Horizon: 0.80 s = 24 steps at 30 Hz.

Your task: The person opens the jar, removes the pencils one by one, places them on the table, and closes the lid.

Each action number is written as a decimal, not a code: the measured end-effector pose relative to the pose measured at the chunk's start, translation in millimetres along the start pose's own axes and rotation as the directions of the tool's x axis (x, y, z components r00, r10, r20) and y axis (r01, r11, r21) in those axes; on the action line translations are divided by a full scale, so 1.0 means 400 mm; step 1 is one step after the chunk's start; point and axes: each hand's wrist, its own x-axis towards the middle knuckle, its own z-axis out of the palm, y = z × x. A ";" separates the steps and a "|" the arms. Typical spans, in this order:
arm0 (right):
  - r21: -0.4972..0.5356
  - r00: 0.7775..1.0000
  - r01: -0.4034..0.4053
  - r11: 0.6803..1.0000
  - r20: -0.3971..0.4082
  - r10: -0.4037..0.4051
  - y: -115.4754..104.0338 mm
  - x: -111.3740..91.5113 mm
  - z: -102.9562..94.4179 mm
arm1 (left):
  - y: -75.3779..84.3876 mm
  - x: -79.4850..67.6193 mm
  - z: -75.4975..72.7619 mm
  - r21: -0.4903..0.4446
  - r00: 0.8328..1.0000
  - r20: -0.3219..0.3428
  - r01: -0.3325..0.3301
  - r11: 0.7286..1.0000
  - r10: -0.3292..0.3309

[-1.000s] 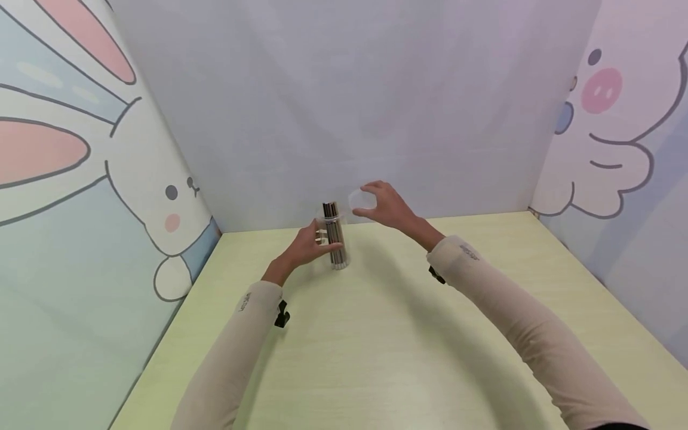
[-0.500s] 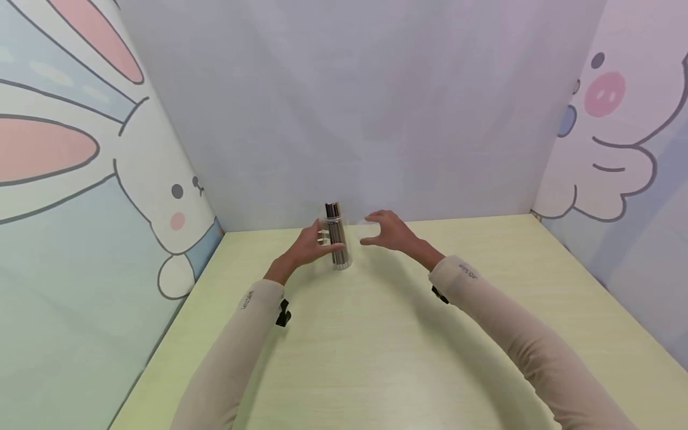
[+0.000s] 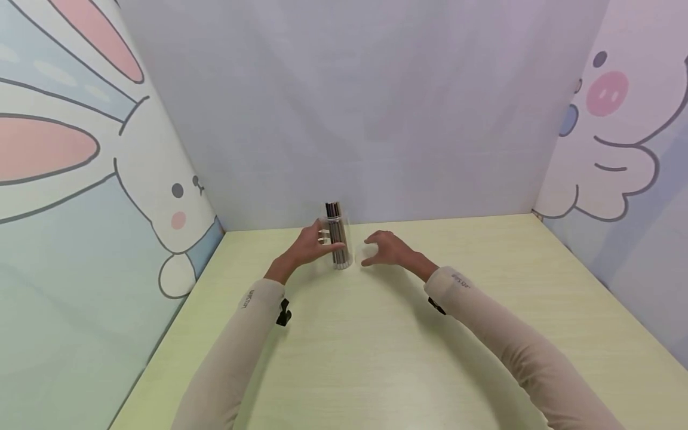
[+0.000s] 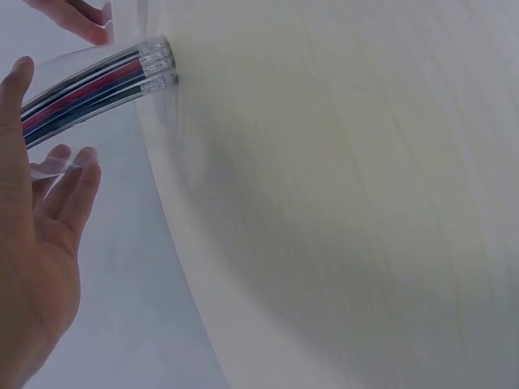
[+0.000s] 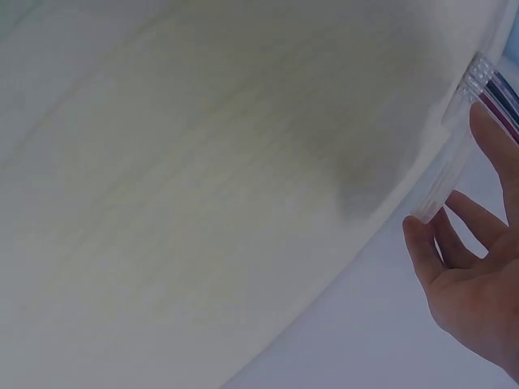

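Observation:
A clear cylindrical container (image 3: 349, 242) stands upright near the back of the table with several slim pens (image 3: 337, 230) in it. Their dark tops rise above the rim. My left hand (image 3: 307, 245) grips the container from the left, thumb across its front. In the left wrist view the pens (image 4: 93, 89) look black, red and blue with clear lower ends. Just to the right, my right hand (image 3: 391, 249) pinches a clear round piece like a lid (image 3: 368, 251) by its edge, low over the table. The right wrist view shows this lid (image 5: 440, 182) on edge between thumb and fingers.
A pale wooden table (image 3: 376, 346) spreads under both arms. Close behind the container hangs a plain light backdrop (image 3: 365, 119). Side panels with a cartoon rabbit (image 3: 161, 209) and a pink-nosed animal (image 3: 618, 143) flank the table.
My right hand has come down from beside the container's top to near the table, bringing the clear lid with it. The left hand keeps its hold on the container in the same place.

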 end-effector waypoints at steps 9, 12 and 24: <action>0.010 1.000 0.004 1.000 0.031 -0.004 0.006 0.002 0.030 | 0.005 0.003 -0.004 -0.018 1.000 0.008 -0.014 1.000 0.014; 0.008 0.999 -0.008 1.000 0.038 0.007 0.006 0.008 0.042 | 0.004 0.001 -0.007 -0.023 1.000 0.011 -0.015 1.000 0.015; 0.006 0.999 -0.034 0.999 0.028 0.033 0.008 0.002 0.052 | 0.008 0.003 -0.005 -0.025 1.000 0.013 -0.008 1.000 0.008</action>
